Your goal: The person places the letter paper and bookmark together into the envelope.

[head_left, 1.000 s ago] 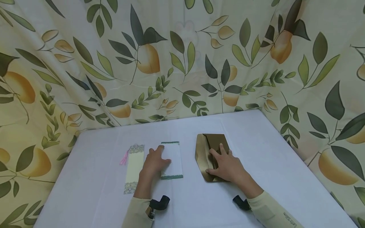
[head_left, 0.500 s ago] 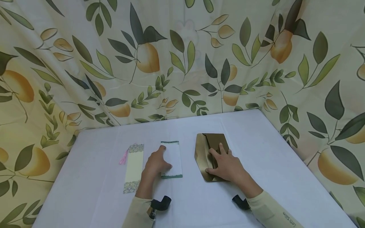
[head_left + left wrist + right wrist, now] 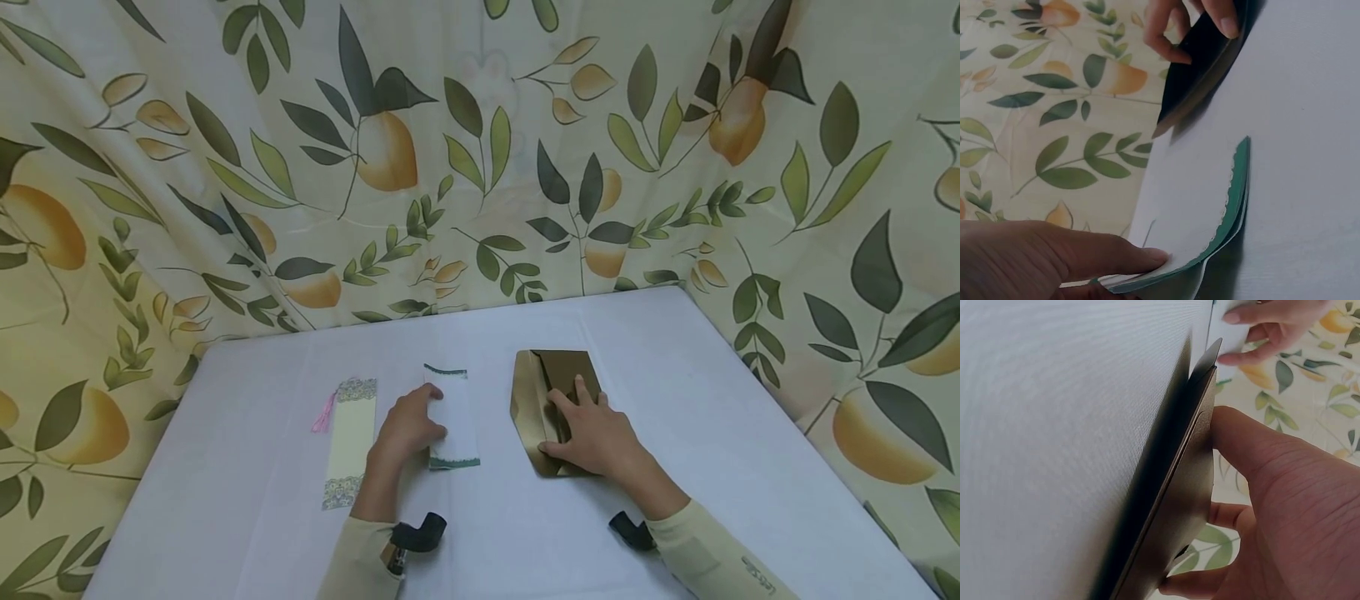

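Left hand (image 3: 407, 425) pinches the 9 o'clock edge of a white, green-trimmed rectangular paper card (image 3: 454, 421); it's bowed, so squeezing harder could crease it. Right hand (image 3: 592, 435)'s spread on the gold paper envelope (image 3: 557, 375) at the card's 3 o'clock; sideways pressure might skid it.

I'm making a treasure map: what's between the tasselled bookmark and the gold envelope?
The head view shows the left hand and the green-edged white card it pinches, then bare white cloth up to the gold envelope.

the right hand (image 3: 597, 437) hides part of the gold envelope (image 3: 540, 392). the letters (image 3: 759, 576) on the sleeve (image 3: 697, 546) are too small to read.
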A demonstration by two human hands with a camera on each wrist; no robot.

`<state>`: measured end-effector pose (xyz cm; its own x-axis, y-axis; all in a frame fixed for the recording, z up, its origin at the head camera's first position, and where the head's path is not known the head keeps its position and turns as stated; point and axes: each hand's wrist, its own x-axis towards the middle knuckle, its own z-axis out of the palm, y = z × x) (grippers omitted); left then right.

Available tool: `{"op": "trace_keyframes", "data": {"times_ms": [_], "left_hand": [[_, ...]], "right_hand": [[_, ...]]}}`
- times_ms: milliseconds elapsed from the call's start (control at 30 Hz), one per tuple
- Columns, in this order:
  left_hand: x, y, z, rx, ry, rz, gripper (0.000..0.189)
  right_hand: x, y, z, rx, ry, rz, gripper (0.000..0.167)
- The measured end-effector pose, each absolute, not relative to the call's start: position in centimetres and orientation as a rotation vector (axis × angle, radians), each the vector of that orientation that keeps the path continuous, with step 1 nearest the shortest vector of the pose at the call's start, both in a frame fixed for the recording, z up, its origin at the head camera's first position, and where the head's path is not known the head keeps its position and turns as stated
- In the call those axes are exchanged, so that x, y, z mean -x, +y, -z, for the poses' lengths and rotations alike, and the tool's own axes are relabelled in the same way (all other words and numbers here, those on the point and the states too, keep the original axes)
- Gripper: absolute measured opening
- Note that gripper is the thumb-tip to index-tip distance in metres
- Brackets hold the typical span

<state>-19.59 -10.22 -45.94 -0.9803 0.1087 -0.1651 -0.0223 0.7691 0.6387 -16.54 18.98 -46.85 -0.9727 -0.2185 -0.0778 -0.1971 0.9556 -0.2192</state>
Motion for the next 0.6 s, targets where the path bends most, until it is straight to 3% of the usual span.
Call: {"op": "trace_keyframes", "data": {"times_ms": [600], "left_hand": [[19.95,-10.38,44.91,-0.317,2.607,-1.265,0.053]], "right_hand": [[16.62,19.02,46.80,0.323,3.005,0.321,0.076]]}}
